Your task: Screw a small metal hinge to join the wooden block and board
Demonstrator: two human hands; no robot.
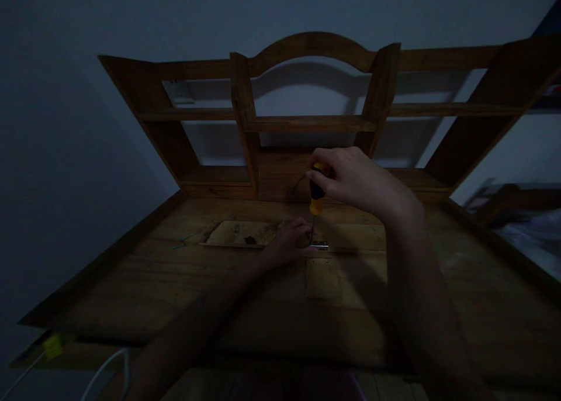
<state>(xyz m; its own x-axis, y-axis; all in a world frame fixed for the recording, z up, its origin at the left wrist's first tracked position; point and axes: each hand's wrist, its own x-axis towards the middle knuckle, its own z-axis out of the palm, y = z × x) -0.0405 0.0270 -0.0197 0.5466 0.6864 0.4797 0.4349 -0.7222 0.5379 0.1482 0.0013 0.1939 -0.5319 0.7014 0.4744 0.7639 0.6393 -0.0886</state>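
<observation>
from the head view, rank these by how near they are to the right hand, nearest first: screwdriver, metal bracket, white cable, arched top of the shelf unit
1. screwdriver: gripped in the right hand, upright.
2. metal bracket: just below, at the screwdriver's tip, beside the left hand.
3. arched top of the shelf unit: above and behind the hand, against the wall.
4. white cable: far lower left, off the wooden surface's front corner.

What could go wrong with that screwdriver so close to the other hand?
The left hand rests right beside the tip of the screwdriver, so if the tip slips off the small metal bracket it might jab the fingers. The right hand pushes down from the very top of the handle, so the tool could tip sideways. The room is also very dark, which may make the tip hard to aim.
</observation>
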